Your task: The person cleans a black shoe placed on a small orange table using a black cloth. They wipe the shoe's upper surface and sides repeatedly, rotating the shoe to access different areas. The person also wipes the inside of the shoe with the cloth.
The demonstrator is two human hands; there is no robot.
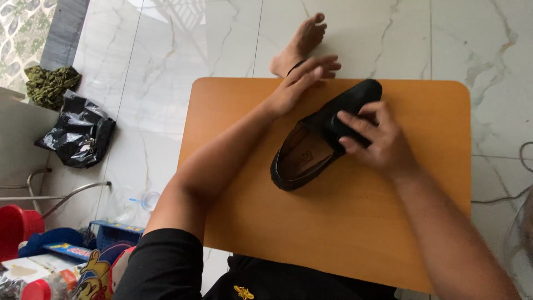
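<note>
Orange tabletop [344, 233] bears 1 black shoe [322, 139], hollow bare; right hand [377, 139] fingers grip it, left hand [300, 83] fingers spread flat.

My right hand [375, 139] covers the middle of the black shoe [319, 141], so what my fingers press there stays hidden. My left hand [300, 83] hides part of my foot [302, 39]. The table's [333, 233] near edge is lost behind my shirt.

Black shoe [325, 133] (tan lining), orange-brown table [333, 222], white veined marble floor [183, 61].
</note>
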